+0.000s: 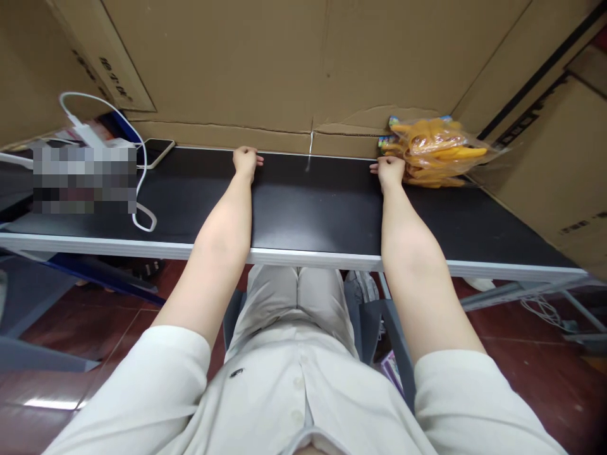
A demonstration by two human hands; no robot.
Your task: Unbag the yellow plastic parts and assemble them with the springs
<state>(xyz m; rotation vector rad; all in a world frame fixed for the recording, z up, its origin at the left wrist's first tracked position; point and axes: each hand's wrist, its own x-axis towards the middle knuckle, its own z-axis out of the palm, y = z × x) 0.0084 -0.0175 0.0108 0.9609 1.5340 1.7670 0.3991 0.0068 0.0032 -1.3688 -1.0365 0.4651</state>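
Observation:
Both my hands rest near the back edge of a black tabletop [315, 208], well apart from each other. My left hand [245, 162] is loosely closed, its fingers curled and pointing right, with nothing seen in them. My right hand [391, 172] is likewise curled, with its fingers pointing left and nothing visible in them. Just right of it lies a clear plastic bag [439, 151] of yellow-orange, tapering things, with blue-and-green printed ends. My right hand is beside the bag; whether they touch I cannot tell.
Cardboard panels [265, 69] stand behind the table and at both sides. At the left are a phone [159, 153], a white cable [141, 170] and a blurred-out heap [85, 180]. A pale metal rail [313, 258] forms the front edge. Coiled cables [545, 313] lie below right.

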